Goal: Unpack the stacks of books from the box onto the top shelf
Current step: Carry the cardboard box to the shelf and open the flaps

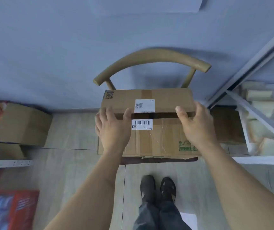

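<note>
A brown cardboard box (159, 140) with white shipping labels lies on the seat of a wooden chair (151, 55) in front of me. Its two top flaps are parted by a narrow dark gap, and nothing inside shows, so any books are hidden. My left hand (113, 128) lies on the left part of the lid, fingers over the far flap and thumb tip at the gap. My right hand (194, 123) holds the far flap near its right end, thumb in the gap and fingers over the top. A white metal shelf rack (259, 118) stands at the right.
Pale wrapped packs fill the rack's lower levels (264, 107). Another cardboard box (23, 125) with a red bag sits at the left on a low white rack, and a red-and-blue carton (11, 209) lies at the lower left. My feet (157, 188) stand just before the chair.
</note>
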